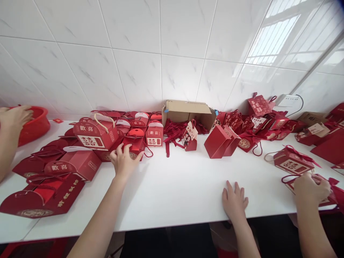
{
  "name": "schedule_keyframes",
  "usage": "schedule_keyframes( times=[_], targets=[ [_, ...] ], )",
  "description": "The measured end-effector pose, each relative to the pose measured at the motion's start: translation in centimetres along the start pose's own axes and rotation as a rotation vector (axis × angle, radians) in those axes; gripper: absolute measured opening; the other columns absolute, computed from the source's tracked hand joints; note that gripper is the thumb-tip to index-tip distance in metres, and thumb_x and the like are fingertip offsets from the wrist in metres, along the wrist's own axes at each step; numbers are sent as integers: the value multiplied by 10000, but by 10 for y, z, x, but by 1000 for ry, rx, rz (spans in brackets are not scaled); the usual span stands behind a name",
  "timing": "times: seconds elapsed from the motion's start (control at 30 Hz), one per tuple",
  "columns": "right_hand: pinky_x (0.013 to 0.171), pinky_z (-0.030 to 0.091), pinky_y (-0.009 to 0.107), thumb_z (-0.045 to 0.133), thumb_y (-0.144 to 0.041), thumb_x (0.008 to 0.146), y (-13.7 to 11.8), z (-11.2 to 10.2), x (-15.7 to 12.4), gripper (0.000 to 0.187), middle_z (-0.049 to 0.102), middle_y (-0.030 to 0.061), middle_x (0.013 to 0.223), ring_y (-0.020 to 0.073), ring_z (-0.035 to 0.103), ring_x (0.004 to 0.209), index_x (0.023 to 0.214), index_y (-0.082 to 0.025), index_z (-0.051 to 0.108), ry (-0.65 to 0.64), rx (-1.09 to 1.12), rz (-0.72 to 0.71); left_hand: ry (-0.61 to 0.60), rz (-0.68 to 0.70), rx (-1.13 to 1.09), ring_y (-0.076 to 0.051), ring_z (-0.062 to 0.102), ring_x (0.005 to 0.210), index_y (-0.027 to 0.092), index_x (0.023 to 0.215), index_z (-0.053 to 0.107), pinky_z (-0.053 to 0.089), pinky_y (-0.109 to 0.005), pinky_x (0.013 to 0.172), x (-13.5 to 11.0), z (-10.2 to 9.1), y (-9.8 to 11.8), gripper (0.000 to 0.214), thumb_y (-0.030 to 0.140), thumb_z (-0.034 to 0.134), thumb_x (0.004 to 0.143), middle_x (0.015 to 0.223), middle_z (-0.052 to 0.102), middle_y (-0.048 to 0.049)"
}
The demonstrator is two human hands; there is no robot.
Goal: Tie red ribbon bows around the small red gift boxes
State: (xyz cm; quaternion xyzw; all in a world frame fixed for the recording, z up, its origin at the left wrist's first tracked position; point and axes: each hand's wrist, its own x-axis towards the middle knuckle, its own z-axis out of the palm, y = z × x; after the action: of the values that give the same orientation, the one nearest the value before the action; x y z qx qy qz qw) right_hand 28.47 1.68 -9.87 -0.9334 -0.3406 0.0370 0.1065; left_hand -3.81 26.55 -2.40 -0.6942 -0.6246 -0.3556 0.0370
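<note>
My left hand [124, 157] reaches forward and grips a small red gift box [137, 141] with a dark red cord loop, its fingers curled over the near side. That box sits among other red gift boxes, beside an upright one [154, 135] with a white label. My right hand [235, 200] lies on the white table [172, 193] near its front edge, palm down, fingers apart, with nothing in it. Ahead of it stand two plain red boxes [219, 141]. A small printed box [190, 138] with a ribbon loop is to their left.
An open cardboard box [189, 106] with red ribbons stands against the tiled wall. At left, a co-worker's hand [18, 114] is at a red basin [40, 125]. At right, another person's hand [311, 188] holds a ribboned gift box. Piled gift boxes [34, 197] fill the left side.
</note>
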Motion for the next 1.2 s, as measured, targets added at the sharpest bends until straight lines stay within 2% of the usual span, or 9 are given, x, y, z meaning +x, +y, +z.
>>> schedule_keyframes(
  times=[0.1, 0.23, 0.4, 0.57, 0.67, 0.77, 0.97, 1.07, 1.2],
  targets=[
    [1070, 293, 612, 317, -265, 939, -27, -10, 7, 476, 363, 155, 1506, 394, 266, 1408, 1353, -135, 515, -160, 100, -273, 33, 30, 8, -457, 319, 1213, 166, 1084, 613, 303, -651, 964, -3, 6, -2, 430, 479, 606, 789, 1332, 480, -184],
    [1107, 351, 403, 387, -232, 927, -91, -21, 19, 436, 438, 108, 1472, 246, 388, 1372, 1327, -158, 543, -337, 236, -807, -6, 150, -58, -420, 343, 1246, 181, 979, 610, 315, -605, 1017, -10, 0, -9, 309, 392, 629, 754, 1161, 563, -154],
    [1046, 403, 417, 436, -135, 889, -168, -11, 43, 449, 463, 143, 1444, 275, 462, 1300, 1326, -136, 539, -289, 250, -853, -171, 385, -174, -278, 500, 1172, 212, 979, 572, 425, -415, 1030, -50, -35, -6, 286, 341, 639, 732, 1130, 564, -89],
    [1038, 383, 412, 407, 26, 831, -207, 6, 71, 611, 434, 89, 1477, 251, 409, 1327, 1393, -209, 455, -230, 278, -909, -516, 477, -378, -288, 400, 1298, 268, 1169, 453, 436, -448, 1028, -109, -79, 8, 429, 219, 593, 766, 1358, 415, -108],
    [1009, 400, 399, 420, 15, 865, -216, 11, 80, 484, 581, 68, 1337, 233, 487, 1239, 1247, -229, 590, -239, 308, -951, -630, 422, -471, -298, 359, 1336, 283, 1154, 413, 439, -453, 1028, -125, -91, 13, 453, 182, 597, 752, 1421, 359, -115],
    [979, 430, 431, 499, -175, 939, -218, 14, 82, 200, 640, 76, 1184, 217, 555, 1133, 1073, -180, 648, -228, 371, -936, -662, 395, -524, -315, 303, 1376, 280, 1102, 410, 418, -480, 1044, -128, -93, 14, 432, 182, 621, 738, 1471, 300, -118],
    [950, 433, 404, 559, -189, 888, -213, 13, 71, 109, 676, 99, 1048, 233, 580, 1071, 828, -166, 648, -167, 630, -894, -737, 303, -562, -336, 288, 1400, 307, 1341, 259, 384, -517, 1074, -127, -87, 13, 762, 226, 682, 712, 1508, 232, -146],
    [914, 451, 370, 474, -233, 913, -206, -9, 67, 134, 651, 134, 1127, 224, 584, 1083, 845, -180, 576, -79, 846, -844, -761, 229, -592, -342, 313, 1391, 305, 1444, 87, 363, -533, 1089, -131, -79, 9, 971, 239, 703, 697, 1507, 235, -164],
    [823, 479, 361, 225, -347, 987, -170, -70, 57, 245, 639, 109, 1064, 189, 610, 1003, 989, -222, 437, 90, 1119, -738, -822, 196, -602, -351, 329, 1383, 295, 1472, 65, 359, -535, 1091, -140, -65, 2, 1034, 292, 733, 683, 1494, 282, -165]
  ],
)
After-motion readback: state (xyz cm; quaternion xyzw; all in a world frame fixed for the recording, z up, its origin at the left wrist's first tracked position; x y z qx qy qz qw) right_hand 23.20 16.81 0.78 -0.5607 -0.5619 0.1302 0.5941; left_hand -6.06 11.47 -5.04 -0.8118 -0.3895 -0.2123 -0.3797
